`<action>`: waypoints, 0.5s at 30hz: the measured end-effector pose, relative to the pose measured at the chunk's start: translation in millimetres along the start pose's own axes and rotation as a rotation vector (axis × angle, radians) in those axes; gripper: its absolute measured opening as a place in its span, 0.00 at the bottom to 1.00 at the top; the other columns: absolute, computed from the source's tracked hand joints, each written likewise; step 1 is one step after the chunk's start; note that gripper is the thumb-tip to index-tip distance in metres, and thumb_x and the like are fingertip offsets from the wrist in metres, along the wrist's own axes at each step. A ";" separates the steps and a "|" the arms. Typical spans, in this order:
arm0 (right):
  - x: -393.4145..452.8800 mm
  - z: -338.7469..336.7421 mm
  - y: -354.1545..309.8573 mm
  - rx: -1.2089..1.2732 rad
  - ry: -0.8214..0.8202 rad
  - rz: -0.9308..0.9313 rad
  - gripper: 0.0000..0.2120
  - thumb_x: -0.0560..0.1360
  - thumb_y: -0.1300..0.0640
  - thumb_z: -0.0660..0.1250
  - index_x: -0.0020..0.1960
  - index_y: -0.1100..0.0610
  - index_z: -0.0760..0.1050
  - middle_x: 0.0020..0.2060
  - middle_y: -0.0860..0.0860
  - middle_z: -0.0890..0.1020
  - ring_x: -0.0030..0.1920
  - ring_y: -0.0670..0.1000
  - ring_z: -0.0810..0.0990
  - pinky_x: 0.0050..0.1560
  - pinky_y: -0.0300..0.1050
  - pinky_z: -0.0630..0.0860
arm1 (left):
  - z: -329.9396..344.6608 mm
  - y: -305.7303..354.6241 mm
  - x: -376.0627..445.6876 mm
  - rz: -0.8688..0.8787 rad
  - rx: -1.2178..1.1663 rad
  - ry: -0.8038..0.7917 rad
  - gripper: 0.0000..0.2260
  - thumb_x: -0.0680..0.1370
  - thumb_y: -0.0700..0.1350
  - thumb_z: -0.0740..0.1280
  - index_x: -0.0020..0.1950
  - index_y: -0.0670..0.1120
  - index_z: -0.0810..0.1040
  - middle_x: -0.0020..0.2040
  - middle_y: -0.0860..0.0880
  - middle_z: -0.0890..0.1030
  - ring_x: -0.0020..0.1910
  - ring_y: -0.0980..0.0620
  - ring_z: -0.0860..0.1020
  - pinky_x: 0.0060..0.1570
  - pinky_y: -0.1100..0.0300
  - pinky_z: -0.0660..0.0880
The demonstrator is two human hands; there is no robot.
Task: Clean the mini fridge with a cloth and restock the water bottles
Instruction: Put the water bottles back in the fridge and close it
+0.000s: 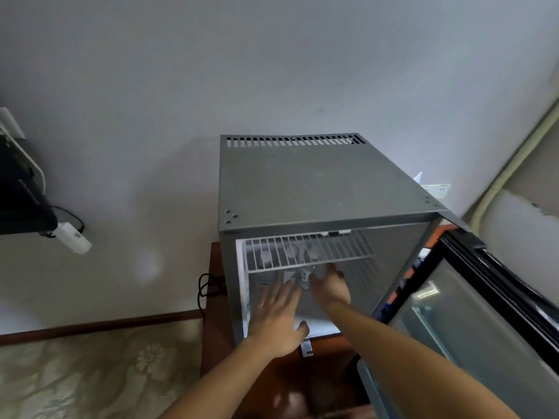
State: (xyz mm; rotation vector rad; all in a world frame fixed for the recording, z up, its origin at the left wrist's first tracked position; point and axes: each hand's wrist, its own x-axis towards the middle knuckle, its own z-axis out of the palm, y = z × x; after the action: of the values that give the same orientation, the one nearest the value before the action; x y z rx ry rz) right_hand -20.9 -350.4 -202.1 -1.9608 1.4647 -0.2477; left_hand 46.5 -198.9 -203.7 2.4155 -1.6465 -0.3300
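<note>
Far left there's a dark device [21, 189] at the edge of the view, with a white adapter-looking thing [72, 237] hanging under it on a black cord against the pale wall [151, 86]. Below that, a patterned carpet [75, 373] runs up to a brown baseboard.

Moving right, a black cable [204, 287] dangles beside the mini fridge [317, 189], which sits on a dark wooden table [217, 297]. The fridge is grey, vents along the back of its top, and it stands wide open.

Inside, a white wire shelf [308, 252] sits high up, and through and below it you can make out a few water bottles [290, 261] standing on the fridge floor toward the back. They're blurry, so I can't count them for sure.

Both hands are reaching into the lower compartment. The left hand [279, 319] is flat, fingers straight and spread, palm down over the fridge floor, holding nothing. The right hand [329, 285] is further in, just under the shelf, fingers curled right at one bottle [305, 279]; too smeared to say whether it actually grips it. The two hands are near each other but not touching.

Over on the right, the glass door [472, 313] hangs swung open, black frame. Behind the fridge there's a white wall socket [437, 190].
</note>
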 end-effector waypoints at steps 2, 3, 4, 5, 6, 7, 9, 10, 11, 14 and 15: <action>-38.9 -12.0 4.2 -0.063 0.022 -0.059 0.26 0.81 0.42 0.62 0.76 0.48 0.64 0.68 0.56 0.73 0.66 0.59 0.74 0.59 0.53 0.74 | -8.0 11.9 -22.4 0.023 0.027 0.027 0.37 0.81 0.61 0.57 0.84 0.51 0.43 0.84 0.49 0.45 0.83 0.48 0.41 0.81 0.46 0.41; -58.1 -19.3 6.6 -0.070 0.030 -0.080 0.25 0.81 0.44 0.62 0.76 0.46 0.64 0.70 0.54 0.72 0.67 0.58 0.73 0.59 0.52 0.73 | -12.9 18.8 -34.0 0.037 0.031 0.043 0.37 0.81 0.61 0.57 0.84 0.51 0.43 0.84 0.49 0.46 0.83 0.48 0.42 0.81 0.46 0.41; -80.3 -28.8 9.4 -0.050 0.046 -0.101 0.24 0.82 0.46 0.63 0.76 0.46 0.64 0.70 0.52 0.72 0.67 0.57 0.74 0.57 0.50 0.71 | -17.6 27.8 -48.2 0.054 0.028 0.060 0.36 0.81 0.60 0.56 0.84 0.51 0.44 0.84 0.49 0.46 0.83 0.48 0.42 0.81 0.46 0.41; -100.6 -39.3 10.8 -0.026 0.056 -0.132 0.24 0.82 0.47 0.64 0.76 0.46 0.65 0.70 0.52 0.72 0.67 0.56 0.74 0.56 0.48 0.70 | -23.8 36.8 -61.1 0.069 0.020 0.083 0.35 0.82 0.59 0.56 0.84 0.51 0.44 0.84 0.50 0.46 0.83 0.49 0.42 0.81 0.46 0.42; -117.8 -50.3 10.4 -0.002 0.071 -0.190 0.23 0.82 0.49 0.64 0.76 0.48 0.66 0.69 0.53 0.73 0.66 0.56 0.75 0.55 0.47 0.69 | -31.1 45.0 -71.0 0.080 0.015 0.109 0.35 0.82 0.57 0.57 0.84 0.51 0.43 0.84 0.50 0.45 0.83 0.49 0.42 0.81 0.45 0.42; -136.3 -63.1 12.1 -0.006 0.095 -0.252 0.23 0.81 0.48 0.64 0.75 0.49 0.66 0.68 0.54 0.74 0.66 0.56 0.76 0.55 0.47 0.70 | -39.4 55.0 -83.8 0.094 0.015 0.135 0.36 0.82 0.56 0.58 0.84 0.51 0.43 0.84 0.50 0.44 0.83 0.49 0.42 0.81 0.45 0.43; -170.6 -91.4 10.1 -0.057 0.181 -0.342 0.24 0.81 0.46 0.64 0.74 0.49 0.67 0.68 0.53 0.75 0.67 0.56 0.75 0.59 0.49 0.72 | -58.5 73.0 -104.1 0.121 0.005 0.181 0.37 0.82 0.55 0.61 0.84 0.51 0.43 0.84 0.50 0.44 0.83 0.49 0.42 0.81 0.44 0.43; -187.4 -106.6 7.9 -0.072 0.226 -0.364 0.24 0.80 0.45 0.64 0.75 0.48 0.67 0.69 0.51 0.74 0.67 0.55 0.75 0.61 0.51 0.73 | -68.0 82.1 -112.9 0.134 0.003 0.204 0.38 0.82 0.54 0.62 0.84 0.51 0.43 0.84 0.50 0.45 0.83 0.49 0.43 0.81 0.44 0.44; -200.2 -120.8 5.3 -0.074 0.263 -0.386 0.24 0.80 0.44 0.63 0.75 0.46 0.66 0.70 0.50 0.74 0.68 0.54 0.74 0.62 0.52 0.73 | -77.1 89.7 -119.3 0.143 0.002 0.235 0.37 0.82 0.54 0.63 0.84 0.50 0.44 0.84 0.50 0.46 0.83 0.49 0.44 0.81 0.45 0.44; -240.7 -175.5 -2.4 -0.083 0.372 -0.466 0.23 0.79 0.46 0.64 0.73 0.44 0.69 0.68 0.48 0.75 0.66 0.51 0.75 0.61 0.50 0.74 | -110.2 119.1 -137.9 0.170 -0.004 0.351 0.35 0.83 0.56 0.61 0.84 0.50 0.46 0.84 0.50 0.50 0.83 0.48 0.47 0.81 0.44 0.46; -250.2 -193.7 -5.1 -0.105 0.414 -0.494 0.22 0.78 0.47 0.64 0.72 0.44 0.70 0.68 0.48 0.76 0.66 0.51 0.75 0.60 0.50 0.74 | -122.7 129.2 -142.5 0.183 -0.003 0.387 0.34 0.83 0.57 0.60 0.84 0.50 0.47 0.84 0.49 0.51 0.83 0.48 0.48 0.81 0.44 0.47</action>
State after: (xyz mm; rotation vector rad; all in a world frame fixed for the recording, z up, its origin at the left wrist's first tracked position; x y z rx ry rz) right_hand -205.4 -199.4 6.1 -2.4419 1.2188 -0.8521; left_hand -82.7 -107.9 -39.2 2.1321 -1.6607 0.1548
